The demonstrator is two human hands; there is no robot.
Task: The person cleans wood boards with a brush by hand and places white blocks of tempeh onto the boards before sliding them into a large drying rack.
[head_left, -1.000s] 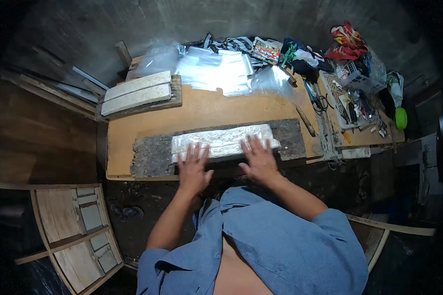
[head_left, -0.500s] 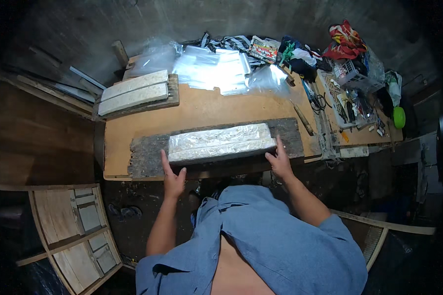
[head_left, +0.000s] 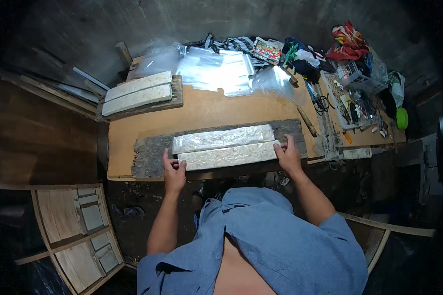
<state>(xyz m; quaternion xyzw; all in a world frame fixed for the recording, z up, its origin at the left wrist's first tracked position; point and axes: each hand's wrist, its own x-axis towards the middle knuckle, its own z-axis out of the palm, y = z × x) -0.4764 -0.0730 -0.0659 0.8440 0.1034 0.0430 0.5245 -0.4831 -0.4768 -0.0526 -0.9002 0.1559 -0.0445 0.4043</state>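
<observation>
Two long whitish slabs wrapped in clear, shiny plastic lie side by side on a dark weathered board [head_left: 150, 150] along the table's near edge. The far slab [head_left: 224, 137] rests flat; the near slab [head_left: 226, 156] sits closer to me and slightly further right. My left hand [head_left: 174, 173] holds the near slab's left end, thumb against its near corner and fingers around the end. At its right end, my right hand [head_left: 288, 156] grips it, with the thumb near the top edge. The near slab's underside is hidden.
Two similar slabs [head_left: 138, 93] lie on another board at the far left. Clear plastic sheets [head_left: 202, 66] cover the table's back. A wooden-handled tool [head_left: 306, 119], scissors [head_left: 324, 103] and a white tray [head_left: 330, 88] of small items are at the right. A wooden frame [head_left: 79, 231] stands lower left.
The near slab has come apart from the far one and tilted or shifted toward me, its top now showing wide. My fingers have closed in on its ends.
</observation>
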